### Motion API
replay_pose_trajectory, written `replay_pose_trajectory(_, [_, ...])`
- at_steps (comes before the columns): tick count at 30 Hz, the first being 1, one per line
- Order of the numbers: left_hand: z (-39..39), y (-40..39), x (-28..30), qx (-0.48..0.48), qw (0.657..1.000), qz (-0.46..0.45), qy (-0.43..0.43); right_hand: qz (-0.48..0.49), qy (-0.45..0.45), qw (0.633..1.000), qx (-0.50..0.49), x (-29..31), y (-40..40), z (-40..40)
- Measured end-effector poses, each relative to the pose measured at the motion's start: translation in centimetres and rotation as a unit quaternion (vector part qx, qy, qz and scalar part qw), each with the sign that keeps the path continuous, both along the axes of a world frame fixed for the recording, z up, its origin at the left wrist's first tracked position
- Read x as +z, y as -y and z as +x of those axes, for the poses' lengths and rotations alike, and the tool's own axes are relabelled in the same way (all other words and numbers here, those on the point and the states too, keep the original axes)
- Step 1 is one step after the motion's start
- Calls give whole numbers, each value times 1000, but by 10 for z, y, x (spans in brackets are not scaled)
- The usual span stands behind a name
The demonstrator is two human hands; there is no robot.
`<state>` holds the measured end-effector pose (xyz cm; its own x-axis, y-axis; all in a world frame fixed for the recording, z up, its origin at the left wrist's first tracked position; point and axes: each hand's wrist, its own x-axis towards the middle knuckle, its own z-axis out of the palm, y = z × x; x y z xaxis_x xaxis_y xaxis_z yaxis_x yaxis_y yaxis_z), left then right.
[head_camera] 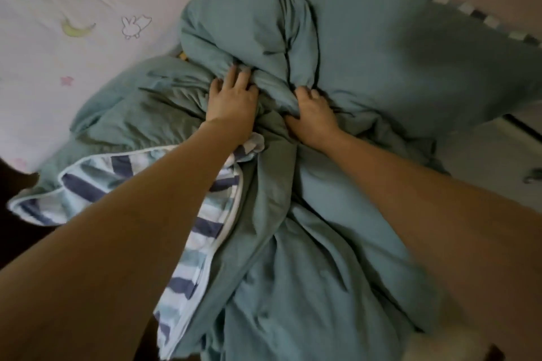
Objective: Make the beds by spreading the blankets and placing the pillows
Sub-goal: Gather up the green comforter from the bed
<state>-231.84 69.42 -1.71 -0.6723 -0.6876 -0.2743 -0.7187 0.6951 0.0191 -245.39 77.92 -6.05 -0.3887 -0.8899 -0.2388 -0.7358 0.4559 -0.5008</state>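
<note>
Both hands clutch a bunched teal duvet (366, 47): the left grip (231, 102) and right grip (312, 117) each hold gathered fabric. Its striped underside (187, 243) shows below the left grip; a pale cartoon-printed bed sheet (73, 38) lies to that grip's left.

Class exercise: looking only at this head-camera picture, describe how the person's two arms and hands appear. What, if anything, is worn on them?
Both arms are bare as far up as the picture shows, with no sleeve edge visible. The left hand and the right hand wear no gloves. No watch, bracelet or ring shows on either wrist or on the visible fingers. The nails look short and unpainted, though motion blur makes that hard to confirm.
</note>
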Motion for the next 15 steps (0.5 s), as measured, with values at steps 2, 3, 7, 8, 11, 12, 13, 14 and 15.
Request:
replay_pose_trajectory(2, [14, -29, 28, 37, 999, 24, -26, 3, 35, 999, 5, 28, -26, 3])
replay_pose_trajectory(3, [19, -42, 38, 49, 997, 33, -47, -1, 53, 999, 4, 37, -35, 3])
replay_pose_trajectory(7, [41, -112, 68, 39, 996, 74, -42, 20, 51, 999, -5, 70, -96, 8])
replay_pose_trajectory(8, [48, -134, 72, 34, 995, 92, -25, 21, 53, 998, -15, 76, -119, 13])
replay_pose_trajectory(11, [66, -185, 74, 16, 989, 143, 27, 4, 82, 994, -65, 82, -175, 28])
replay_pose_trajectory(12, [71, -199, 70, 6, 988, 149, 40, -2, 89, 993, -81, 82, -190, 33])
replay_pose_trajectory(13, [81, -220, 67, -10, 988, 146, 50, -13, 88, 991, -100, 81, -215, 42])
replay_pose_trajectory(14, [89, -238, 62, -21, 989, 136, 48, -22, 88, 989, -118, 80, -235, 49])
replay_pose_trajectory(15, [96, -251, 57, -19, 991, 127, 40, -30, 84, 987, -134, 78, -249, 54])
